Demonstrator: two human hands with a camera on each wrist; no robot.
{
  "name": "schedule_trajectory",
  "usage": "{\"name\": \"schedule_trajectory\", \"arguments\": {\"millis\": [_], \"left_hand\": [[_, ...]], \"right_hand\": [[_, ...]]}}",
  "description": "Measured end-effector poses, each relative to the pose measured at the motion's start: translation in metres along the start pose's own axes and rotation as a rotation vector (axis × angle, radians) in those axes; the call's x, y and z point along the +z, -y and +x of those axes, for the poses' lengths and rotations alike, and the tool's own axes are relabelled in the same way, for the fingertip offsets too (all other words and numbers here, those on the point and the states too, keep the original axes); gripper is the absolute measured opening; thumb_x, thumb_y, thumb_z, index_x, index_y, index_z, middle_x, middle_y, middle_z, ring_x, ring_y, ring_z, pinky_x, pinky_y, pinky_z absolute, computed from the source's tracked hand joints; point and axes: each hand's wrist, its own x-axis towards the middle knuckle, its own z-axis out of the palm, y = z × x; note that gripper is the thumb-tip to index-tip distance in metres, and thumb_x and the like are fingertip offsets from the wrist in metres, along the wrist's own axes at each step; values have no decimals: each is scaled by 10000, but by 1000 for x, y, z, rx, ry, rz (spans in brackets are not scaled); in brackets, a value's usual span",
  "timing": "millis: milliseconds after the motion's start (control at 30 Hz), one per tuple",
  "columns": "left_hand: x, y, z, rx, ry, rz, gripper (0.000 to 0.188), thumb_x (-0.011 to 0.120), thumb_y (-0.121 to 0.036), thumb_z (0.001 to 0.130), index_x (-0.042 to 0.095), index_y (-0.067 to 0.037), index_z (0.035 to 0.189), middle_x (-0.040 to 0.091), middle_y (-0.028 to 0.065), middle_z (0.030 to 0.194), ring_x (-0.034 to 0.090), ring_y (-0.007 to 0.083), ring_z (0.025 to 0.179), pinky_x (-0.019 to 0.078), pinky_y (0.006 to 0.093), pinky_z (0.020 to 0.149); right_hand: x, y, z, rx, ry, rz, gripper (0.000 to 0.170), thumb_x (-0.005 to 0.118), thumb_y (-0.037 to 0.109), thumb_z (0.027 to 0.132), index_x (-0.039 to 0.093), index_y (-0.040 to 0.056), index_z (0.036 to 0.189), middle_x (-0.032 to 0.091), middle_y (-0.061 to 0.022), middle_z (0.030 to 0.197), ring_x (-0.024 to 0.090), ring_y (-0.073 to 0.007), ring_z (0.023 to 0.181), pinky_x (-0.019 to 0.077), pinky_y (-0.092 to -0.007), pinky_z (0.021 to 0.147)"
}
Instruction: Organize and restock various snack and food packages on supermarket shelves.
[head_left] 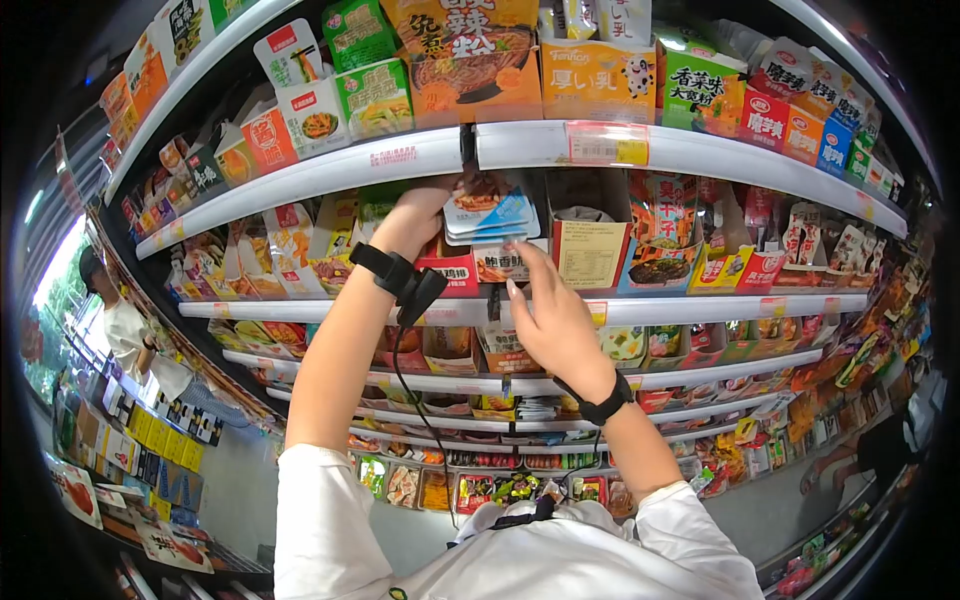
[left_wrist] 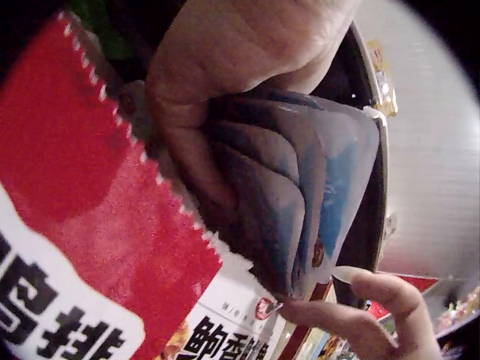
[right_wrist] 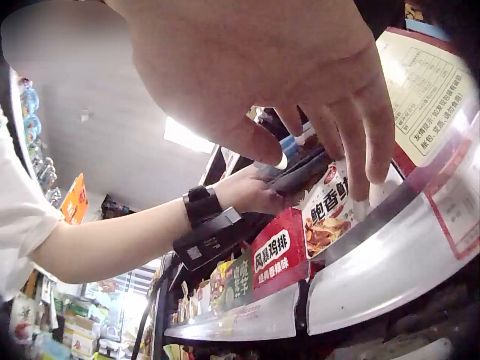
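Observation:
A small stack of blue and white packets [head_left: 492,216] stands above a white box [head_left: 500,264] on the second shelf. My left hand [head_left: 422,218] grips the stack from its left side; in the left wrist view the thumb of that hand [left_wrist: 247,52] lies along the packets [left_wrist: 277,195]. Just below and right of the stack is my right hand [head_left: 560,325], its fingers extended. In the right wrist view the right hand [right_wrist: 262,67] has fingertips at the white box's front [right_wrist: 328,214], with the thumb near the packets. A red box [right_wrist: 277,251] adjoins the white one.
A white shelf edge [head_left: 700,150] runs above the hands and another shelf edge [head_left: 700,308] below. An open box with a cream label [head_left: 588,250] stands to the right. Many snack boxes line the shelves. A person in white [head_left: 130,335] is at far left, another person at far right.

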Motion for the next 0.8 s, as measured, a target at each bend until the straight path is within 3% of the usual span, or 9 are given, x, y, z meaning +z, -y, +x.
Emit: {"name": "schedule_trajectory", "arguments": {"millis": [67, 167, 233, 333, 500, 600, 667, 733, 800], "left_hand": [[4, 14, 18, 16, 96, -44, 286, 474, -210, 928, 537, -34, 1144, 582, 52, 1109, 552, 146, 981, 440, 279, 820], [8, 14, 14, 135, 63, -42, 294, 476, -207, 924, 533, -52, 1167, 586, 47, 1103, 536, 156, 992, 417, 281, 844], [9, 10, 9, 286, 29, 305, 333, 500, -235, 903, 530, -32, 1166, 592, 57, 1097, 542, 178, 953, 414, 286, 844], [12, 15, 21, 350, 53, 423, 358, 513, -258, 890, 528, -33, 1168, 591, 69, 1106, 546, 195, 960, 414, 296, 846], [15, 29, 43, 501, 105, 708, 424, 545, -316, 858, 522, -35, 1174, 586, 102, 1128, 556, 238, 977, 414, 320, 851], [22, 17, 17, 416, 64, 866, 554, 598, -440, 785, 521, -45, 1165, 580, 161, 1128, 561, 302, 1006, 423, 353, 853], [28, 11, -7, 367, 31, 786, 579, 570, -459, 776, 506, -31, 1161, 563, 202, 1125, 527, 363, 1042, 411, 396, 872], [25, 23, 4, 520, -35, 927, 653, 576, -489, 766, 451, -37, 1221, 543, 226, 1145, 521, 385, 1043, 417, 390, 882], [19, 25, 15, 518, 4, 955, 756, 594, -530, 741, 389, -42, 1280, 518, 236, 1184, 513, 392, 1063, 419, 386, 890]], "right_hand": [[-1, -1, 2, -4, -24, -5, 372, 494, 113, 820, 413, 31, 1173, 490, -168, 1169, 530, -360, 994, 463, -416, 798], [1, -6, 5, -17, -7, -146, 272, 502, 111, 810, 474, 21, 1066, 505, -157, 1123, 553, -345, 925, 479, -420, 737], [1, -9, 8, -13, 52, -154, 184, 514, 112, 803, 520, 12, 956, 514, -145, 1072, 571, -326, 849, 485, -422, 680], [6, -13, 13, -15, 49, -177, 157, 525, 117, 798, 550, 12, 912, 517, -141, 1028, 577, -322, 813, 485, -420, 667], [12, -14, 14, -5, 21, -178, 136, 534, 118, 799, 569, 18, 882, 518, -129, 1008, 578, -317, 809, 488, -409, 661], [14, -16, 13, -27, 6, -166, 127, 536, 119, 802, 574, 18, 869, 518, -123, 1009, 584, -318, 777, 489, -406, 643], [15, -17, 13, -47, 2, -147, 124, 537, 120, 804, 576, 18, 862, 519, -121, 1010, 587, -319, 758, 490, -406, 631], [14, -17, 12, -38, 2, -154, 133, 535, 124, 809, 564, 22, 888, 519, -123, 1008, 592, -326, 728, 491, -407, 611], [14, -19, 13, -37, 6, -158, 153, 532, 125, 811, 548, 28, 929, 518, -124, 1009, 594, -327, 729, 490, -411, 604]]}}
